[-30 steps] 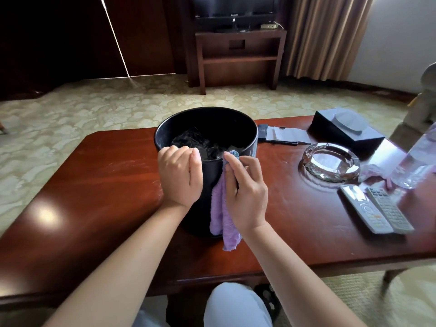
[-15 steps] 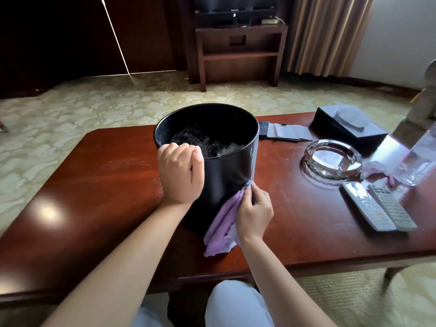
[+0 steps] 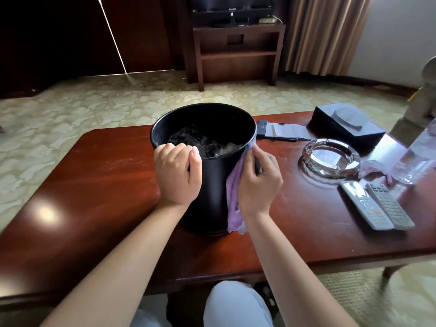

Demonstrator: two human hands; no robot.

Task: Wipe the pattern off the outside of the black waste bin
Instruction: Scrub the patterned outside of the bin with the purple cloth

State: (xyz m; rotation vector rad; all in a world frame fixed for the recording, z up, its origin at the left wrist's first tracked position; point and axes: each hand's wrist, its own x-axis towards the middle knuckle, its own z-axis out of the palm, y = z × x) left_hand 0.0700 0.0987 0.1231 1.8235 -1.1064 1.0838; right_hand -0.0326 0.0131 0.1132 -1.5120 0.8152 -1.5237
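Near the middle of the table (image 3: 99,185) stands the black waste bin (image 3: 212,185), its near rim gripped by the left hand (image 3: 177,175) while the right hand (image 3: 257,182) presses a held purple cloth (image 3: 233,192) against its right wall, mid-wipe; next, probably another stroke.

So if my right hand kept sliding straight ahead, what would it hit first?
Probably the black notepad folder lying behind the waste bin, judging by where the right hand points; depth is unclear.
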